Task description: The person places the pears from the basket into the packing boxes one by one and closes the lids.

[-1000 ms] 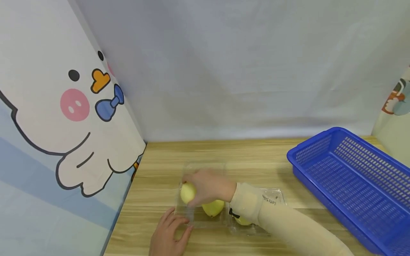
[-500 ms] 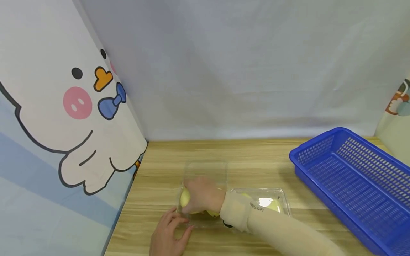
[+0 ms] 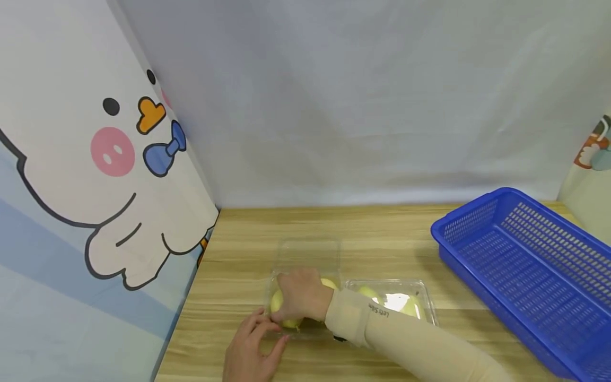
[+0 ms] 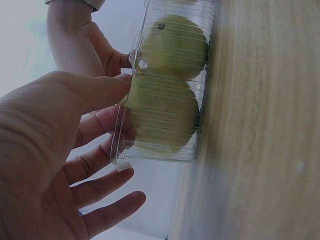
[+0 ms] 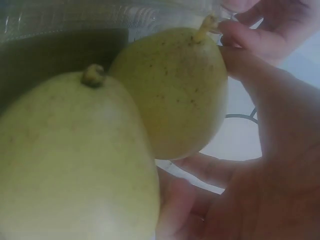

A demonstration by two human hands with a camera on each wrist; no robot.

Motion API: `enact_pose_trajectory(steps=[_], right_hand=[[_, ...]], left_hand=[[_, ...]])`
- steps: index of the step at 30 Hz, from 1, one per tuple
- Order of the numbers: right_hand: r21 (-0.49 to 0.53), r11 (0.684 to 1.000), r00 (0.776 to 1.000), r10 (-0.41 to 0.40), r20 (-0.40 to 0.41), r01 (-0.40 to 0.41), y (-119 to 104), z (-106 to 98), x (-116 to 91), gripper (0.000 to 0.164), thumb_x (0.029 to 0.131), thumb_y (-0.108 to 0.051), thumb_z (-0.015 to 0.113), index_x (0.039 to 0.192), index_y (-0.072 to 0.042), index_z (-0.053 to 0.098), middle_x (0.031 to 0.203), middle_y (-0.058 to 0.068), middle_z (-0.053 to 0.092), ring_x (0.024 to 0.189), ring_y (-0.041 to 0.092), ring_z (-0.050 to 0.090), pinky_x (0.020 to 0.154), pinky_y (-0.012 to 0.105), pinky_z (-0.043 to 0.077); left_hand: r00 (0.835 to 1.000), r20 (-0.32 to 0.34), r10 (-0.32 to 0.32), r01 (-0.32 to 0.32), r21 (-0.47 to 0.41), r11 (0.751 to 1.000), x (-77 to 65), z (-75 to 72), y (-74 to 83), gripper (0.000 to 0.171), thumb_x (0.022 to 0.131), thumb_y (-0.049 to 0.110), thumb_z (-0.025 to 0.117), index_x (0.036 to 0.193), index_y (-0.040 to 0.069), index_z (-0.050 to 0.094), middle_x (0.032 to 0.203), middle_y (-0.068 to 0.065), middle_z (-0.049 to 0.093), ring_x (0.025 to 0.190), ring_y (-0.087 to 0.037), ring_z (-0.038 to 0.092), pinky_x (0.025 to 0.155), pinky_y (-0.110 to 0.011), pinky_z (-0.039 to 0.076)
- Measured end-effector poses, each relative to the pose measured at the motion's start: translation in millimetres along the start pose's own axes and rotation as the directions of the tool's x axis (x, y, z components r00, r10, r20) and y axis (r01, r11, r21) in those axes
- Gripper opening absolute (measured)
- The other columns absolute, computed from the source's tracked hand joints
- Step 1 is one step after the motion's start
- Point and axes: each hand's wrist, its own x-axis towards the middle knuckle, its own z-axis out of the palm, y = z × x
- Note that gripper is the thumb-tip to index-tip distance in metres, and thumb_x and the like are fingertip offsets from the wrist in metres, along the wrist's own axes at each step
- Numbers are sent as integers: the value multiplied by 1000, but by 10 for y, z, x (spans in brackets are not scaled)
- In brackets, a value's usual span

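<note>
My right hand curls round a yellow-green pear inside a clear plastic box, near its left side. The right wrist view shows that pear between thumb and fingers, its stem pointing up. A second pear sits right beside it. Thumb and fingers of my left hand hold the box's near left corner. Through the ribbed wall in the left wrist view, two pears stand side by side. The box's clear lid lies folded back, away from me.
Just right of the box stands another clear plastic box with pears inside, partly hidden by my right sleeve. A blue mesh basket stands at the table's right. A pale cloth wall rises behind the wooden table.
My right hand has lowered the pear into the left part of the box and shifted slightly left and toward me. The left hand has stayed at the corner.
</note>
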Motion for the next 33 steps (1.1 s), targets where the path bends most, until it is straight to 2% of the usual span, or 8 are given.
enact_pose_trajectory(steps=[5,8,15,18,22,25,30,33], right_hand=[[-5,1000,1000,0,25,0,4,-31,20,64,81,-71,79,115,-17,73,83,-6,70,70,10,63,60,28,56],[32,999,998,-4,61,2,25,-70,40,63,83,-70,76,115,-16,73,92,-4,74,80,13,68,67,33,60],[108,994,995,-3,101,-8,100,-227,60,63,93,-63,71,131,-12,72,123,4,78,110,24,75,91,41,64],[201,979,996,19,91,-37,172,-298,80,50,96,-55,71,118,-10,75,111,5,79,93,20,73,79,34,61],[288,957,999,24,41,-35,306,-368,127,42,97,-50,70,109,-10,74,99,6,76,76,15,63,67,30,53],[289,957,999,33,17,-36,425,-399,171,44,98,-51,68,114,-10,74,105,6,77,82,17,67,73,32,56],[320,940,993,108,41,-116,649,-457,250,48,98,-53,66,122,-12,73,118,7,77,99,25,72,82,42,60],[351,925,989,144,23,-142,801,-490,296,50,98,-52,65,127,-12,72,127,8,75,110,29,72,89,46,60]], left_hand=[[1000,-18,24,-24,9,1000,-3,-15,1,27,72,24,99,84,27,75,100,14,69,116,-25,73,86,-49,66],[999,-28,37,-37,15,999,-9,-13,-3,27,71,24,99,84,26,75,100,13,70,116,-25,73,86,-48,66],[999,-27,41,-40,24,999,-11,-7,-11,26,72,26,99,84,25,76,99,12,68,118,-26,73,87,-48,66],[999,-25,41,-40,20,999,-11,-6,-11,26,72,25,99,84,25,76,98,13,68,118,-26,73,88,-49,65],[999,-28,43,-43,15,999,-8,-3,-15,26,72,25,99,84,26,76,98,14,67,118,-26,73,89,-49,65],[999,-21,35,-35,11,999,-6,1,-15,27,73,26,99,84,26,75,98,14,67,118,-26,72,89,-49,65],[1000,-3,17,-17,13,1000,-3,-2,-8,26,73,25,98,84,26,74,98,15,66,118,-26,72,89,-50,65],[1000,-9,25,-25,20,999,-3,2,-7,27,72,24,99,83,25,74,98,14,66,117,-26,72,89,-49,65]])
